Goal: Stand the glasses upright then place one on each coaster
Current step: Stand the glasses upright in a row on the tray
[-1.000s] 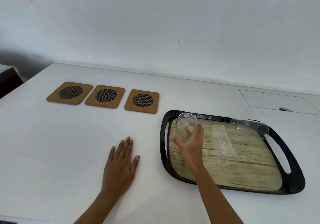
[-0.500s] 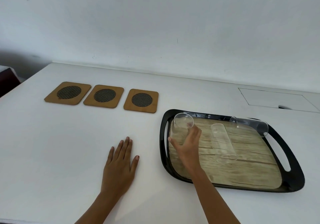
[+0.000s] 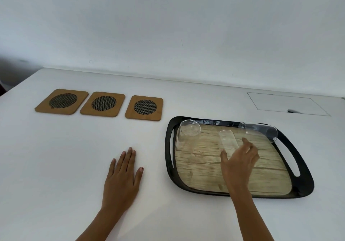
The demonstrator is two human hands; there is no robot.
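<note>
Three clear glasses are in a black tray (image 3: 169, 147) with a wood-pattern floor. The left glass (image 3: 186, 136) stands upright near the tray's left end. The middle glass (image 3: 226, 140) lies on its side, and my right hand (image 3: 239, 160) hovers open over its near end, fingers spread. The third glass (image 3: 259, 129) lies on its side along the tray's far rim. Three brown coasters (image 3: 61, 101) (image 3: 103, 104) (image 3: 144, 107) with dark mesh centres lie in a row at the left. My left hand (image 3: 122, 177) rests flat on the table.
The white table (image 3: 56, 156) meets a white wall at the back. A rectangular flap (image 3: 287, 103) is set into the tabletop at the far right. The table's left edge shows at the far left.
My right hand let go of the left glass, which now stands upright, and moved right to the middle glass. My left hand stayed put.
</note>
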